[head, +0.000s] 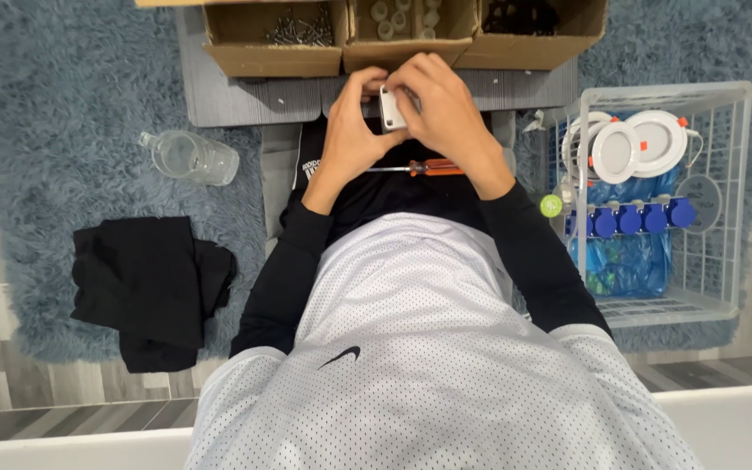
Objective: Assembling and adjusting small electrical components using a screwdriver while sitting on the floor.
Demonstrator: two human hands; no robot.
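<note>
My left hand (352, 130) and my right hand (446, 117) are pressed together over my lap, both clenched around a small white rectangular plastic piece (391, 109), of which only one rounded corner shows between my fingers; the rest is hidden under my right palm. It sits just short of the near edge of the grey wooden board (254, 96) that lies on the shaggy blue-grey rug (54, 113). Along the far edge of that board stand three open brown cardboard boxes: the left box (273, 39) holds a heap of small metal screws, the middle box (411, 35) holds pale round parts, and the right box (540, 30) holds dark parts I cannot make out. A screwdriver with an orange handle (419, 168) lies across my black lap just under my wrists, touching neither hand. Toward the left side of the rug a clear plastic bottle (191, 157) lies on its side, well apart from my left arm, and nearer the rug's front edge a folded black cloth (150, 287) rests. At the right edge of the rug a white wire basket (733, 200) carries round white light fittings (641, 144), a row of blue caps (633, 218) and blue plastic bags. Open rug lies between bottle, cloth and my left elbow; the basket stands close beside my right forearm.
</note>
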